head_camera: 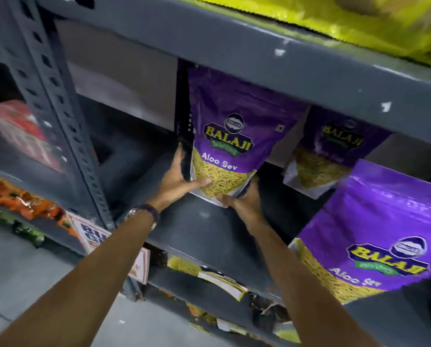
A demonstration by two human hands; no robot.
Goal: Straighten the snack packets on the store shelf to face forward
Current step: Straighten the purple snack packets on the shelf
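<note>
Both hands are on one purple packet (224, 144) that stands far back at the left of the grey shelf (204, 221). The left hand (178, 179) wraps the packet's lower left edge, thumb across the clear window at the front and fingers out of sight behind. The right hand (242, 196) cups the bottom right corner from below. So each grip is closed on this packet, one at each lower side. The packet is upright, its printed front faces out, and it tilts a little with the slant of the view; whether its base rests on the shelf or is lifted just clear of it, I cannot tell.

A second packet (332, 151) stands to the right of it, also far back and also front out, with a gap between the two. Its top is hidden by the board above (259, 61). A third packet (374, 236) sits near the front edge at the right, much closer to the camera, front out but leaning.

As a judgement of progress: the three purple packets in sight already show their fronts, so the turning seems mostly done here. What seems left is to set the held packet square and let go, then bring the row into line, since the near packet is well forward of the other two. The shelf to the left of the held packet is bare. Packets on the shelf below (224, 284) lie jumbled and blurred, and may need the same work.
</note>
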